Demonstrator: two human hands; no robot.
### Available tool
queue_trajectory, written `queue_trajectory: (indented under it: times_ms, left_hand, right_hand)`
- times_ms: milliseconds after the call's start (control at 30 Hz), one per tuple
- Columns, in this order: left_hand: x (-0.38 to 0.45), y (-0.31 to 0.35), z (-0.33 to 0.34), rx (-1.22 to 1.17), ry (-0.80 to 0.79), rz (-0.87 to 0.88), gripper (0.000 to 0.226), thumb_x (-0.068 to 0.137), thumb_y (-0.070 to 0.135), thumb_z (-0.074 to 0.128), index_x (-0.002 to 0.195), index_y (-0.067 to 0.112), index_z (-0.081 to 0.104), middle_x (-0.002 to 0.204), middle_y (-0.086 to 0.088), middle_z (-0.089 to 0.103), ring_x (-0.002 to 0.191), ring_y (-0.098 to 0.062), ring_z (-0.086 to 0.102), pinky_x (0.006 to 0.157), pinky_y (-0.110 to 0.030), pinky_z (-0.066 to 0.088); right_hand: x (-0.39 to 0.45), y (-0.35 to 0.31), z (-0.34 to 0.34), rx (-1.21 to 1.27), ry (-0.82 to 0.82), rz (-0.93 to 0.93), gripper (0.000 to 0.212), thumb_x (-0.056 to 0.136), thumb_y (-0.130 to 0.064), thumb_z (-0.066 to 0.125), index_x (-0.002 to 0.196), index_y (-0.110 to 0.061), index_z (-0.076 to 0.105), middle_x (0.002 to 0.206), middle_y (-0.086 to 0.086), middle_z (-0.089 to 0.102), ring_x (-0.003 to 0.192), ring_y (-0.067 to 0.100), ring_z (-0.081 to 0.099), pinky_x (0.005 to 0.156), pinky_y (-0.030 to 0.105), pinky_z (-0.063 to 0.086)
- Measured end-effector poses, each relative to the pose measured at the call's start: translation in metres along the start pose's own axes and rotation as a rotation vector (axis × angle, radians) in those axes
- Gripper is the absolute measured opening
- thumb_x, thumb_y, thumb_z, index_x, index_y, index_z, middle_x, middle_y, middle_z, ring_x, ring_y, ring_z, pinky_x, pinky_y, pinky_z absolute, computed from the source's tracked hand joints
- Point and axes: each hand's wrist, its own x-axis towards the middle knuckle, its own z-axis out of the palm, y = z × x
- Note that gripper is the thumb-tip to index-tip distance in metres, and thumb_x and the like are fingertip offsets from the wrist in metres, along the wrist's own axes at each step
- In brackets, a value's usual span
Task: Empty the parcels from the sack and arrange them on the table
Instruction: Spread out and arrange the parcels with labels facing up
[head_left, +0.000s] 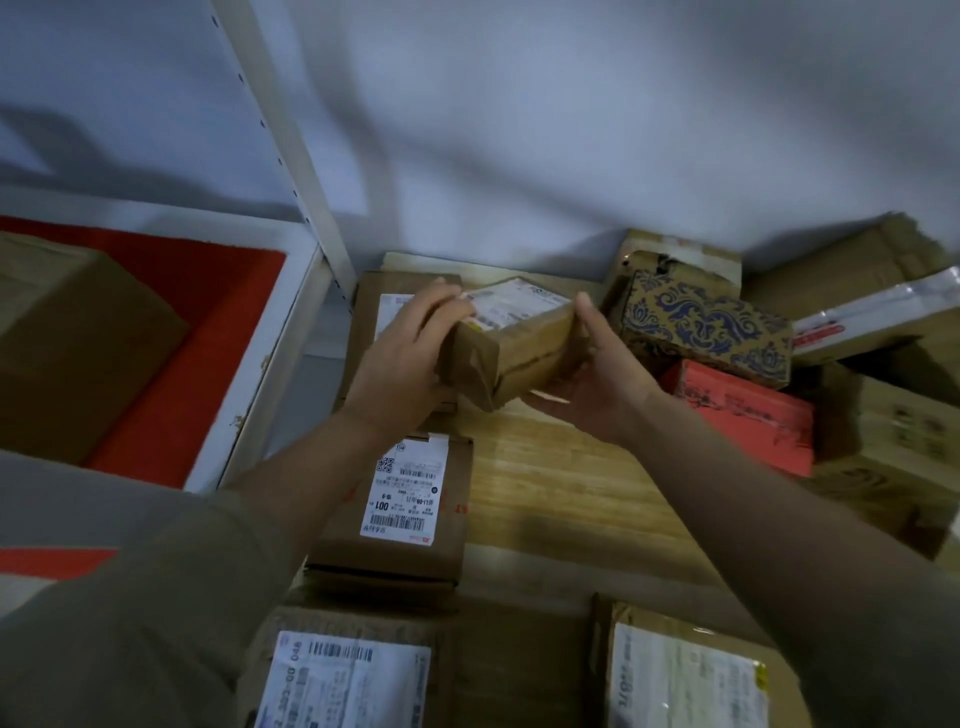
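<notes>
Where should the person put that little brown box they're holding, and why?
Probably straight down: both hands, left hand and right hand, grip the small brown parcel above a bare patch of wooden table, between the labelled parcel and the red parcel.

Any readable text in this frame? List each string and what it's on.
"001": upside-down white label on the brown parcel below the left hand.
Label on the held parcel, gripped also by the right hand: too blurred.
Labels on the two near parcels: barcodes, print unreadable.
</notes>
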Motion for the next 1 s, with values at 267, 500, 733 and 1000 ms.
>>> queue_trajectory:
  times_ms: [267, 500, 733, 1000]
  left_hand:
    - [-0.015, 0.004, 0.001, 0.160, -0.178, -0.274, 0.085, 0.082, 0.013, 0.073, 0.153, 0.022, 0.027, 0.162, -0.014, 0.018, 0.146, -0.035, 0.024, 0.113, -0.049, 0.035]
    - [-0.033, -0.001, 0.012, 0.221, -0.582, -0.523, 0.071, 0.096, 0.047, 0.050, 0.156, 0.026, 0.020, 0.165, -0.007, 0.006, 0.152, -0.029, 0.004, 0.122, -0.048, 0.011]
    - [-0.045, -0.005, 0.019, 0.141, -0.691, -0.594, 0.063, 0.096, 0.048, 0.051, 0.151, 0.023, 0.034, 0.163, -0.004, 0.019, 0.149, -0.026, 0.016, 0.117, -0.050, 0.027]
    - [-0.005, 0.048, 0.028, -0.058, -0.449, -0.555, 0.038, 0.093, 0.036, 0.055, 0.123, 0.013, 0.059, 0.125, -0.014, 0.057, 0.112, -0.032, 0.055, 0.092, -0.043, 0.048]
  right_hand:
    - [-0.008, 0.024, -0.006, 0.180, 0.152, -0.034, 0.048, 0.080, -0.031, 0.072, 0.121, -0.008, 0.060, 0.116, 0.018, 0.067, 0.097, 0.031, 0.066, 0.066, 0.037, 0.056]
    - [0.008, 0.009, 0.015, 0.162, 0.311, -0.182, 0.054, 0.091, -0.033, 0.064, 0.137, -0.012, 0.044, 0.118, 0.011, 0.056, 0.111, 0.031, 0.057, 0.097, 0.045, 0.054]
    - [0.003, 0.029, 0.013, -0.263, 0.418, -0.165, 0.074, 0.088, -0.044, 0.066, 0.149, -0.018, 0.033, 0.146, 0.008, 0.045, 0.125, 0.031, 0.051, 0.106, 0.045, 0.044]
    - [-0.051, 0.023, -0.063, -0.964, 0.970, -0.814, 0.055, 0.085, -0.024, 0.065, 0.136, -0.016, 0.048, 0.138, 0.009, 0.046, 0.131, 0.028, 0.037, 0.107, 0.044, 0.026]
